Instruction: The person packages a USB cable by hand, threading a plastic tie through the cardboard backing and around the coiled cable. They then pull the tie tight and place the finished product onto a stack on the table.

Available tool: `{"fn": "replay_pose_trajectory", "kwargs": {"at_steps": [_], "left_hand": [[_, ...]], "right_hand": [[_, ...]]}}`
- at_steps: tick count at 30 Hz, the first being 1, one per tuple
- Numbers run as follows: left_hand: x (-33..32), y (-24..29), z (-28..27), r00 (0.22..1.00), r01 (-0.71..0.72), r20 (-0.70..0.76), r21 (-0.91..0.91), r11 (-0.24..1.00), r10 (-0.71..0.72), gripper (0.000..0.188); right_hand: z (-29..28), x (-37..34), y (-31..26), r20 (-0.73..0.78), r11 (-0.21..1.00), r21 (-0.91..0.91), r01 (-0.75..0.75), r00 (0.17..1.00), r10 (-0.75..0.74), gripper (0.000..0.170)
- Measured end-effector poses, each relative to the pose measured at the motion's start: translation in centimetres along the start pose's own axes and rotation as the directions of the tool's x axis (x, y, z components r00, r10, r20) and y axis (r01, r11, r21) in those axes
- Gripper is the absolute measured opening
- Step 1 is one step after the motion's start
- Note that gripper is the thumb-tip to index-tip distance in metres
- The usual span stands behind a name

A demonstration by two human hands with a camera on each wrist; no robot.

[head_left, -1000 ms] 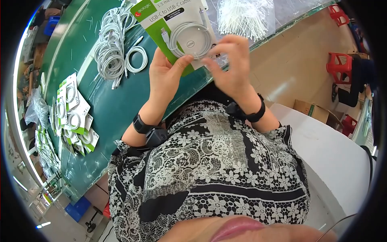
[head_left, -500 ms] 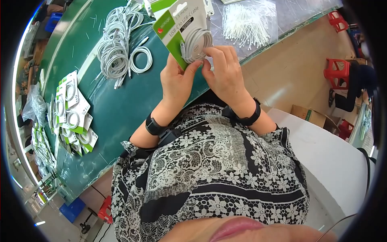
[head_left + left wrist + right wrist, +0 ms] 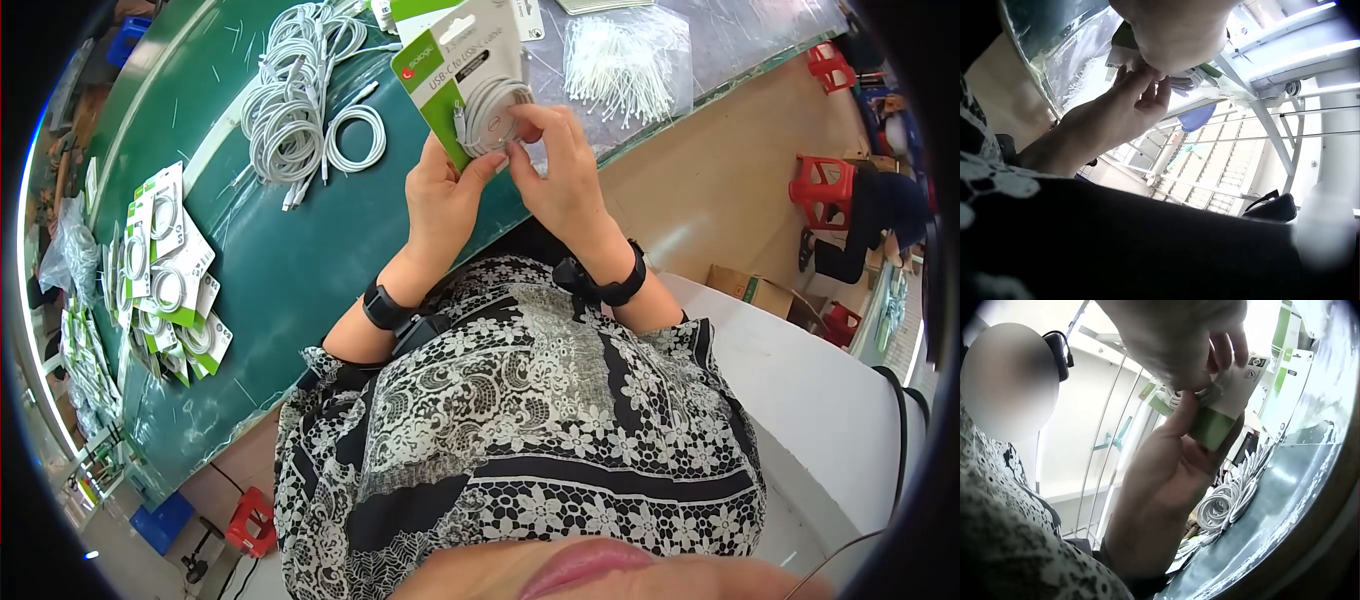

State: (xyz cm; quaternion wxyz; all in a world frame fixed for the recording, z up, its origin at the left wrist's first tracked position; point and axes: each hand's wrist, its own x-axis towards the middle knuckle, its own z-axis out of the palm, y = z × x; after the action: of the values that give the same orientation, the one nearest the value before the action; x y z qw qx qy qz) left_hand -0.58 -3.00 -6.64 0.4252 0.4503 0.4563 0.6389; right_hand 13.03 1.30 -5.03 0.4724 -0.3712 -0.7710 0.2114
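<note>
My left hand (image 3: 443,205) grips the bottom of a green and white packaging card (image 3: 425,72), thumb on the front and fingers behind. A white USB-C cable (image 3: 474,118), coiled into a ring, lies against the card's face. At the coil's lower right, my right hand (image 3: 565,180) pinches with thumb and bent fingers. In the right wrist view the left thumb presses near the coil, beside the card's green part (image 3: 1212,427). Seen from the left wrist, the right hand (image 3: 1110,119) reaches up to the card, partly hidden by the left hand (image 3: 1179,31).
Coiled white cables (image 3: 280,130) are heaped on the green table (image 3: 260,270), with a single coil (image 3: 355,140) beside them. Carded cables (image 3: 170,280) are piled at left. Thin white ties (image 3: 620,75) lie on plastic near the table edge. A red stool (image 3: 825,185) stands right.
The card has tilted and shifted slightly right and lower in the head view. My right hand has come from a raised position to the coil's edge and now pinches there.
</note>
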Motion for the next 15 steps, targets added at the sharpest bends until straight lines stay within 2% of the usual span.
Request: {"fn": "replay_pose_trajectory", "kwargs": {"at_steps": [2, 5, 6, 9, 10, 13, 14, 15], "left_hand": [[0.0, 0.0, -0.3, 1.000, 0.015, 0.010, -0.026, 1.000, -0.015, 0.032], [0.2, 0.3, -1.1, 0.996, 0.073, 0.065, -0.117, 0.990, -0.065, 0.035], [0.2, 0.3, -1.3, 0.996, 0.075, 0.064, -0.117, 0.990, -0.068, 0.035], [0.4, 0.4, -1.8, 0.991, 0.120, 0.079, -0.181, 0.976, -0.108, 0.037], [0.4, 0.5, -2.0, 0.991, 0.120, 0.078, -0.181, 0.976, -0.108, 0.037], [0.7, 1.0, -2.4, 0.962, 0.273, 0.094, -0.312, 0.910, -0.256, 0.038], [0.7, 1.3, -2.4, 0.962, 0.273, 0.094, -0.312, 0.910, -0.256, 0.038], [0.7, 1.9, -2.1, 0.952, 0.305, 0.093, -0.353, 0.884, -0.291, 0.038]], "right_hand": [[0.1, -0.1, 0.1, 0.017, 1.000, -0.007, -0.001, 1.000, 0.001, 0.039], [0.2, 0.0, -0.4, 0.050, 0.967, 0.170, -0.187, 0.982, 0.182, 0.039], [0.1, 0.2, -0.5, 0.052, 0.967, 0.170, -0.190, 0.982, 0.184, 0.039], [-0.3, 0.8, -0.6, -0.101, 0.990, 0.025, -0.139, 0.985, 0.141, 0.031], [-0.6, 0.9, -0.3, -0.101, 0.990, 0.025, -0.139, 0.985, 0.141, 0.031], [-1.8, 1.2, 1.8, 0.005, 0.852, 0.343, -0.396, 0.908, 0.420, 0.022], [-2.0, 1.1, 2.8, 0.006, 0.852, 0.344, -0.395, 0.908, 0.419, 0.022], [-2.1, 0.8, 4.1, 0.150, 0.798, 0.414, -0.438, 0.897, 0.415, 0.020]]}}
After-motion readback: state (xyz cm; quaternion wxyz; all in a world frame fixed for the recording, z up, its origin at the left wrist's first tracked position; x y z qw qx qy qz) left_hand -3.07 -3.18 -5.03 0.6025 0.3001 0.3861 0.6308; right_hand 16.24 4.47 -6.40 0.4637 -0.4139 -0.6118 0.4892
